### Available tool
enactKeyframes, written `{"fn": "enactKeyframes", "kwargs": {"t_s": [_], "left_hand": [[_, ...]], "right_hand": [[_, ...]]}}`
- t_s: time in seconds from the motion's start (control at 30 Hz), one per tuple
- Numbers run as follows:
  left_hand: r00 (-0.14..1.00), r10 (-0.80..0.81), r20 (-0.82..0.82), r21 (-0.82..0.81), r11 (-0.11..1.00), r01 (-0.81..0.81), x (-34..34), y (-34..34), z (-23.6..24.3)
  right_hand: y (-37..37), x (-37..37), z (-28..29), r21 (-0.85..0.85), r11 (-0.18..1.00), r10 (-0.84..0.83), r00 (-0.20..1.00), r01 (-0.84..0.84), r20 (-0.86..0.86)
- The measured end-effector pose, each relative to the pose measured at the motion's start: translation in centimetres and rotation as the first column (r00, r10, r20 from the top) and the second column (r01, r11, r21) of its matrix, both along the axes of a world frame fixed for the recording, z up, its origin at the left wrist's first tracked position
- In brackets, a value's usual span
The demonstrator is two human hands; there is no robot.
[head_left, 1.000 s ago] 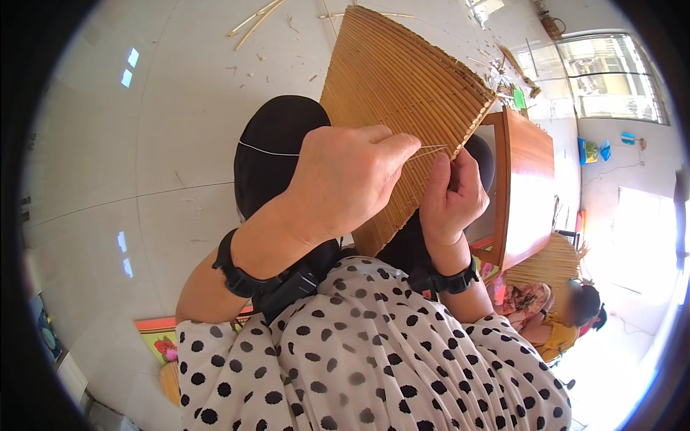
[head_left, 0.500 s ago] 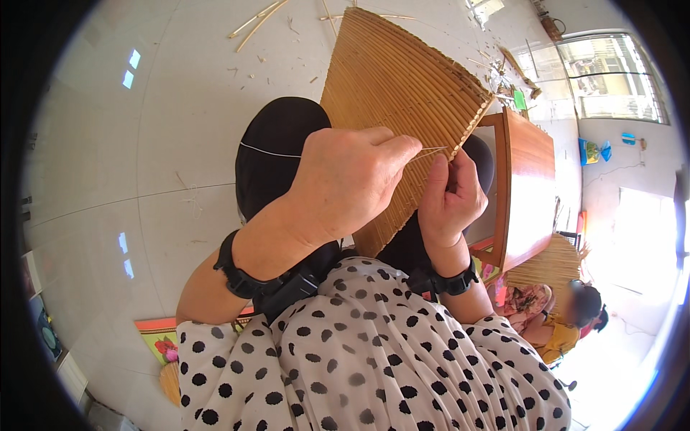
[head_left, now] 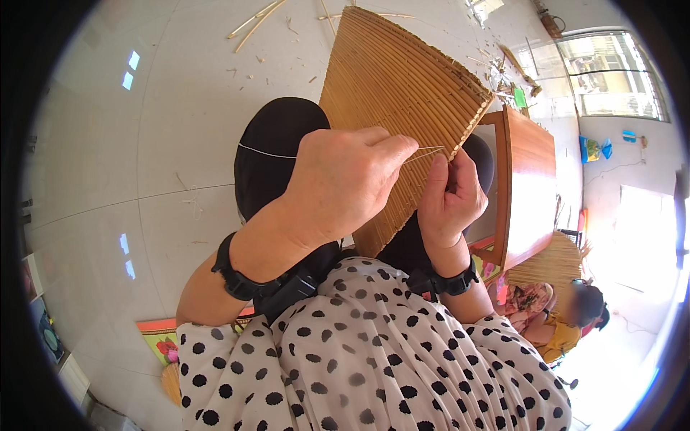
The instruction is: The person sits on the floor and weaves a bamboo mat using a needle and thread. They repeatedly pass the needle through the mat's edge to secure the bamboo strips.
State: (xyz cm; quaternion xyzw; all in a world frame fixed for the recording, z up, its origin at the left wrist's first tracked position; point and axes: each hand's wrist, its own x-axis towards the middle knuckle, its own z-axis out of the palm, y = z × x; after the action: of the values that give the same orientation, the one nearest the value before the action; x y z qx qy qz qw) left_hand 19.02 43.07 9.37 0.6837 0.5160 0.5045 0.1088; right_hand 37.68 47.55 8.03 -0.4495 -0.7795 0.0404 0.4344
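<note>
Taut thread [head_left: 430,149] at the edge of the stalk panel [head_left: 402,79], our hands near each other, not touching.
Our left hand [head_left: 348,183] pinches the pale strands; our right hand [head_left: 454,194] is clamped on the panel's edge, beside where they meet it. The panel lies aslant over our dark-clad knees [head_left: 280,140]. In our judgement: pull evenly, in line with the strands, and brace close to that point so the stalks don't spread; a jerk could snap the thread.

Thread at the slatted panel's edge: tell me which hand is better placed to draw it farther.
Likely the left hand: it pinches the thread away from the edge, while the right hand holds the slatted panel.
</note>
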Motion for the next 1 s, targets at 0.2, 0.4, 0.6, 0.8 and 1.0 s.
{"fn": "enactKeyframes", "kwargs": {"t_s": [0.2,0.4,0.6,0.8,1.0], "left_hand": [[1.0,0.005,-0.018,0.002,1.0,-0.005,0.2,0.2,0.0],[0.996,-0.012,-0.092,-0.007,1.0,0.012,-0.7,0.2,0.7],[0.995,-0.006,-0.101,-0.021,1.0,0.004,-2.1,0.0,1.7],[0.997,-0.011,-0.073,-0.129,0.992,0.002,-2.8,-0.6,1.9],[1.0,0.007,-0.027,-0.237,0.971,-0.013,-3.4,-1.8,2.3]], "right_hand": [[0.0,0.0,0.0,-0.023,1.0,-0.001,1.0,0.0,-0.009],[-0.2,-0.6,0.4,0.009,1.0,0.028,1.0,-0.028,-0.003],[-0.4,-2.1,0.2,0.072,0.993,0.094,0.995,-0.091,-0.035],[-0.1,-3.0,-0.5,0.12,0.976,0.196,0.975,-0.184,-0.101],[-0.6,-3.6,-1.0,0.091,0.972,0.226,0.965,-0.215,-0.134]]}}
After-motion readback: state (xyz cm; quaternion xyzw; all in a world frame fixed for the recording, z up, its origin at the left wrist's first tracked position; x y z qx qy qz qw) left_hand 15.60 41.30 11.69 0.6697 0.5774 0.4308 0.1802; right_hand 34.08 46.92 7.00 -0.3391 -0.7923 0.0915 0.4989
